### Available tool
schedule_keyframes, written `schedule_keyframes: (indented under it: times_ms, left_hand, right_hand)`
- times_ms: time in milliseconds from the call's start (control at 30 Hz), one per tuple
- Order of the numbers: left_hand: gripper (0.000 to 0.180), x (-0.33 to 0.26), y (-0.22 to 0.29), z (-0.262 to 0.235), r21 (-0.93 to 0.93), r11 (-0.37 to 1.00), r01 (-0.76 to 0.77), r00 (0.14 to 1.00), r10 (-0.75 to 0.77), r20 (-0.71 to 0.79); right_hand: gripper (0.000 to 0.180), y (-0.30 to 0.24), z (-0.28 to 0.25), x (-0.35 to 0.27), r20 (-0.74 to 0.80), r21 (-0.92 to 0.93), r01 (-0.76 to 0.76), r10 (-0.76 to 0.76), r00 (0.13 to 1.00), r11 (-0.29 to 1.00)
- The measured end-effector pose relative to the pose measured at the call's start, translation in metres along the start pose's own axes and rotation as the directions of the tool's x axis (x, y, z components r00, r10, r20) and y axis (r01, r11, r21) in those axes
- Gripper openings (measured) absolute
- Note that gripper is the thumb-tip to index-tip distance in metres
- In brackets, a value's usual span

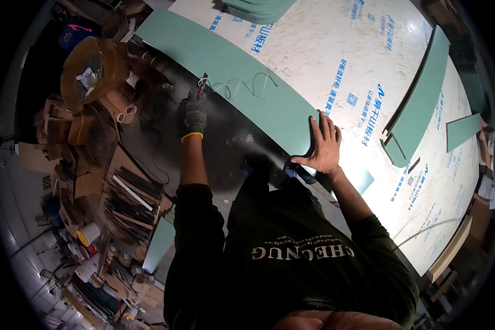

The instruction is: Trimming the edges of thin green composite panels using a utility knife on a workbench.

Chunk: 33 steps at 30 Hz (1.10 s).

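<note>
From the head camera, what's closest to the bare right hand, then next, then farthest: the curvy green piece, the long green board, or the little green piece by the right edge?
From the right hand:
1. Long green board, touching it.
2. Curvy green piece, to its right.
3. Little green piece, farther right.

Long green panel (236, 69), flat, slanting across white sheet (308, 58).

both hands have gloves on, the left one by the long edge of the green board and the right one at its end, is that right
Not quite: the right hand is bare, as the head view shows. Only the left hand has a glove on. The rest holds for the green board.
</note>
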<state>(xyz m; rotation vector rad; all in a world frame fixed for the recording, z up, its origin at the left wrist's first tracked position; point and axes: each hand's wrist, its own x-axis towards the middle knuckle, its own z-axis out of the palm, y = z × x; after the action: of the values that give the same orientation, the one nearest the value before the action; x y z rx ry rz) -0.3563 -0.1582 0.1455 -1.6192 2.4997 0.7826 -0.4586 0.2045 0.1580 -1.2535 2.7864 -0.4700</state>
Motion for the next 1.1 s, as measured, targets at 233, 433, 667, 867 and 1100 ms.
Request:
schedule_keyframes:
  times_ms: [233,433,667,867,1100]
  left_hand:
    - [0.043,0.074,-0.061,0.023,0.403,0.826,-0.394,0.842,0.500,-0.201]
    - [0.044,0.106,-0.056,0.014,0.242,0.893,-0.379,0.880,0.429,-0.205]
    - [0.037,0.129,-0.030,-0.024,0.158,0.935,-0.317,0.927,0.341,-0.158]
    - [0.032,0.164,-0.053,-0.046,0.209,0.910,-0.357,0.877,0.404,-0.261]
    - [0.032,0.217,-0.058,-0.046,-0.189,0.918,-0.347,0.926,0.305,-0.221]
  right_hand:
    - [0.114,-0.005,0.001,0.005,-0.001,-0.017,0.014,-0.014,1.000,1.000]
    - [0.115,-0.003,0.002,0.005,0.026,-0.023,-0.009,0.009,1.000,1.000]
    - [0.119,0.002,0.009,0.004,0.114,-0.038,-0.066,0.070,0.991,0.997]
    - [0.125,-0.004,0.005,0.007,0.243,-0.042,-0.134,0.140,0.960,0.990]
    - [0.131,-0.003,0.011,0.006,0.249,-0.101,-0.107,0.129,0.960,0.989]
